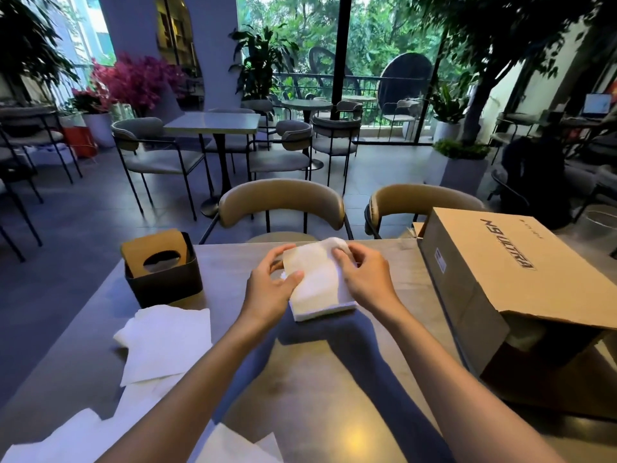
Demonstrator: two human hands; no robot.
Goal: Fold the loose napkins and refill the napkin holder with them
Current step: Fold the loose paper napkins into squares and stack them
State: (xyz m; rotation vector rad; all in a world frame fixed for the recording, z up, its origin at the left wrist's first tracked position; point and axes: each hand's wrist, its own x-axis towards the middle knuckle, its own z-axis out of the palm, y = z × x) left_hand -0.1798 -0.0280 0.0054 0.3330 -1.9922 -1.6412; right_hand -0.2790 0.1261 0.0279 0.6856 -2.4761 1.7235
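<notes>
White napkin stack (320,282) mid-table; holder (163,275) left

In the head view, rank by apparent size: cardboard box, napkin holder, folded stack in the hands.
1. Cardboard box, clearly largest.
2. Napkin holder and folded stack look about alike; not ranking those two. Both hands, left hand and right hand, cover part of the stack.

white napkins (319,285), black holder (163,285), brown box (500,282)
</notes>
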